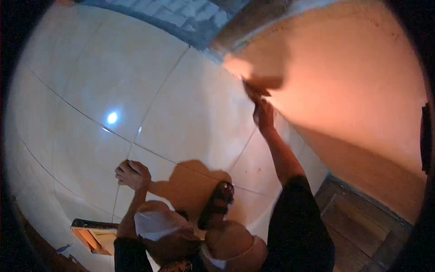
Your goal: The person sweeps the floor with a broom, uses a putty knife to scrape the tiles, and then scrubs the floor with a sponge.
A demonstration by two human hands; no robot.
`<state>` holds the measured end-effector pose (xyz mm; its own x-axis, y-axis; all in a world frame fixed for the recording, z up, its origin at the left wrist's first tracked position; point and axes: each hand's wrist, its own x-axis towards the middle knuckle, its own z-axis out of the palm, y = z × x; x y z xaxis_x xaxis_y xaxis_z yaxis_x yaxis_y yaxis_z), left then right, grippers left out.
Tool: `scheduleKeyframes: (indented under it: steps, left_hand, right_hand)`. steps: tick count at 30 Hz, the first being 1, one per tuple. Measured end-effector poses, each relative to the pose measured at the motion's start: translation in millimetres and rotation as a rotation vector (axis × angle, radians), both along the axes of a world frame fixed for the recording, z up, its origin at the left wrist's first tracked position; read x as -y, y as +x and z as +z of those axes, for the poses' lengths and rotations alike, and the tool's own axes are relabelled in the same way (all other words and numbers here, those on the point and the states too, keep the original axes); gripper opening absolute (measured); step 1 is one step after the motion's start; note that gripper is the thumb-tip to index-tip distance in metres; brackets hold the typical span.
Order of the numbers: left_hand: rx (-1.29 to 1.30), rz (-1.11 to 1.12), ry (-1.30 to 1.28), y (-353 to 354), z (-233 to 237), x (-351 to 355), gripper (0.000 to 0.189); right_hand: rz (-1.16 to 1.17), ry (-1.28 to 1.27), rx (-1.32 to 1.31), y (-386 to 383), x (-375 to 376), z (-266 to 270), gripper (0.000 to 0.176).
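Observation:
My right hand (264,113) is closed on a dark tool (252,89), its tip near the line where the tiled floor (181,104) meets the orange wall (349,86). The exact kind of tool is too dark to tell. My left hand (132,174) is low over the tiles at the lower left, its fingers curled round a small dark thing that I cannot make out. A sandalled foot (221,199) stands on the floor between my arms.
At the lower left lies a wood-coloured box or frame (97,235) with a dark edge. A brown wooden door or panel (355,222) is at the lower right. Grey-blue blocks (181,13) line the top edge. Light glares off the tiles at the left.

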<state>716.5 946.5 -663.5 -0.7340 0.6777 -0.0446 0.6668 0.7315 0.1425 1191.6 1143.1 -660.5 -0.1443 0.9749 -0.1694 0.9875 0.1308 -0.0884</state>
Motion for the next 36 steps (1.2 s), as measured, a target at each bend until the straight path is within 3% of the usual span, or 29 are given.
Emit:
scheduleKeyframes:
  steps: [3, 5, 8, 10, 11, 13, 14, 16, 18, 19, 21, 23, 26, 28, 31, 32, 34, 36]
  left_hand:
    - [-0.022, 0.011, 0.022, -8.7, -6.8, -10.8, 0.038]
    - [-0.065, 0.016, 0.040, -9.0, -3.6, -16.8, 0.037]
    - [-0.077, 0.002, 0.002, -4.8, 2.0, -17.9, 0.035]
    - [-0.075, 0.019, -0.080, -1.8, 1.0, -17.5, 0.035]
    - [-0.049, 0.027, -0.096, -3.1, -1.5, -15.8, 0.037]
    - [-0.068, 0.002, -0.053, -3.1, 0.8, -17.8, 0.036]
    - [-0.081, 0.004, -0.021, -2.2, 1.1, -19.6, 0.036]
    - [-0.083, 0.010, 0.059, -7.4, -2.7, -24.6, 0.036]
    - [-0.146, -0.036, 0.046, -8.3, -11.1, -11.3, 0.036]
    - [-0.110, -0.007, 0.084, -1.1, 0.3, -18.8, 0.035]
    - [-0.140, -0.008, -0.017, 4.2, -7.4, -6.7, 0.038]
    - [-0.106, -0.015, -0.030, -3.8, -5.7, -7.5, 0.041]
    - [-0.147, -0.015, 0.049, -15.5, -18.0, -15.7, 0.037]
    - [-0.175, -0.041, 0.006, -11.6, -22.1, -8.2, 0.037]
    - [-0.155, -0.029, -0.045, -2.5, -17.9, -3.7, 0.035]
    - [-0.209, -0.061, -0.071, -11.9, -28.3, -2.3, 0.034]
    - [-0.140, -0.034, -0.010, -9.3, -24.8, -8.9, 0.035]
    - [-0.101, -0.006, 0.069, -15.1, -27.7, -26.0, 0.034]
  right_hand:
    - [0.124, 0.336, -0.087, -21.0, 39.1, -13.1, 0.031]
    - [0.047, 0.091, -0.187, -12.4, 75.3, -27.9, 0.033]
    - [0.026, 0.141, -0.117, 38.7, 82.4, -58.8, 0.027]
    - [-0.046, -0.003, -0.106, 32.9, 8.6, -15.1, 0.019]
    - [-0.042, 0.042, -0.169, 56.1, 12.0, -43.4, 0.019]
    - [-0.055, 0.135, -0.214, 38.3, 45.9, -46.0, 0.022]
    - [0.023, 0.022, 0.197, 37.6, 99.2, -65.2, 0.029]
    - [-0.191, -0.029, -0.474, 15.6, 97.7, -66.5, 0.029]
    - [-0.016, -0.215, 0.010, -15.7, 49.7, -2.1, 0.028]
    - [-0.042, -0.148, 0.024, 9.1, 8.2, -24.8, 0.026]
    - [0.065, 0.156, 0.115, 45.6, -3.5, -55.2, 0.018]
    - [0.042, 0.140, 0.160, -3.1, 52.5, -22.0, 0.027]
    - [0.077, 0.055, 0.197, -57.7, -18.2, 3.9, 0.030]
    - [0.079, -0.161, 0.301, -42.8, -3.7, 19.8, 0.028]
    - [0.204, 0.157, 0.305, -10.2, 23.7, -1.6, 0.030]
    - [0.233, 0.296, 0.271, -16.7, 14.8, -16.8, 0.031]
    - [0.121, 0.113, 0.017, 4.3, 9.7, -72.5, 0.031]
    - [-0.170, 0.169, -1.037, -97.1, -47.8, -35.6, 0.037]
